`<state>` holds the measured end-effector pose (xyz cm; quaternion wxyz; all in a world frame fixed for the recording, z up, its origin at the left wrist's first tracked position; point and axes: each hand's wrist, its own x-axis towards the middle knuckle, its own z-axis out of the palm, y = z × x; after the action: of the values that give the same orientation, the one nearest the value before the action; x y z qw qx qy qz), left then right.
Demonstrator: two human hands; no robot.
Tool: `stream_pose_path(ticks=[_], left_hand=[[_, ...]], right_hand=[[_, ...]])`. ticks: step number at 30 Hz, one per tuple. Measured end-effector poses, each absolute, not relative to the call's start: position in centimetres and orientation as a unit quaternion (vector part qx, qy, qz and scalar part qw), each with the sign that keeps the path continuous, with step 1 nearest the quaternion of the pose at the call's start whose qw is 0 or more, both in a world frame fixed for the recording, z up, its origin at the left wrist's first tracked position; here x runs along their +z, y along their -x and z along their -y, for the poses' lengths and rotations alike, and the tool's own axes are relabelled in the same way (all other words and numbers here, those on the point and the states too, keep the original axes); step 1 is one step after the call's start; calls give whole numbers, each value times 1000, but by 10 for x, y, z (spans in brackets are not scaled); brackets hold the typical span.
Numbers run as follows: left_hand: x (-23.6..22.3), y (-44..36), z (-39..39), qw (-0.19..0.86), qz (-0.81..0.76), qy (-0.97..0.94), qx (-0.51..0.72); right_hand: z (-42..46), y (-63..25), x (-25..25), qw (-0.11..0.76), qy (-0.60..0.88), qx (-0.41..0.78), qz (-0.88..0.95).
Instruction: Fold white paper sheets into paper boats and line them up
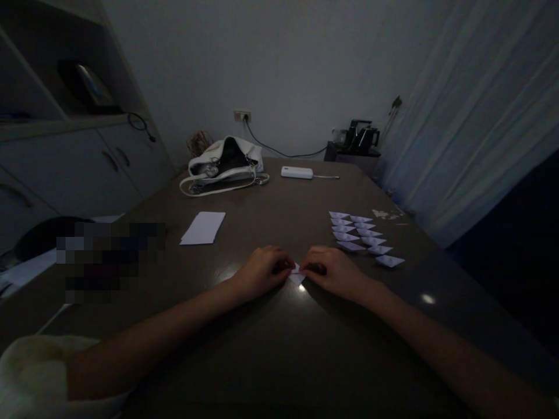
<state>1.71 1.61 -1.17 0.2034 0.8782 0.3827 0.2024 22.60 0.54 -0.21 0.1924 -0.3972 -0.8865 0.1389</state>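
Observation:
A small folded piece of white paper (297, 277) lies at the middle of the dark table, its point toward me. My left hand (265, 267) pinches its left corner between thumb and fingers. On the opposite corner, my right hand (334, 270) grips it the same way. Fingertips cover part of the paper's upper edge. To the right stand two rows of several folded paper boats (370, 240). A stack of white paper sheets (203, 227) rests to the left, beyond my left hand.
A white handbag (227, 160) with its strap lies at the table's far left. Beside it is a white power bank (297, 173) with a short cable. Paper scraps (386, 215) lie near the right edge. A black kettle (365, 138) stands on a low cabinet behind.

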Motion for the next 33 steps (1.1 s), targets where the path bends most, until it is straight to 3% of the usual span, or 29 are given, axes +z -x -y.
stream_pose_path(ticks=[6, 19, 26, 33], left_hand=[[-19, -15, -20, 190, -374, -883, 213], [-14, -11, -22, 221, -391, -873, 191], [-13, -8, -24, 235, -400, -865, 191], [-12, -4, -25, 256, -385, -867, 184]], right_hand=[[2, -223, 0, 112, 331, 28, 937], [-3, -238, 20, 29, 366, 8, 930], [3, -229, 16, 45, 331, -24, 942], [3, -231, 19, 46, 361, 47, 930]])
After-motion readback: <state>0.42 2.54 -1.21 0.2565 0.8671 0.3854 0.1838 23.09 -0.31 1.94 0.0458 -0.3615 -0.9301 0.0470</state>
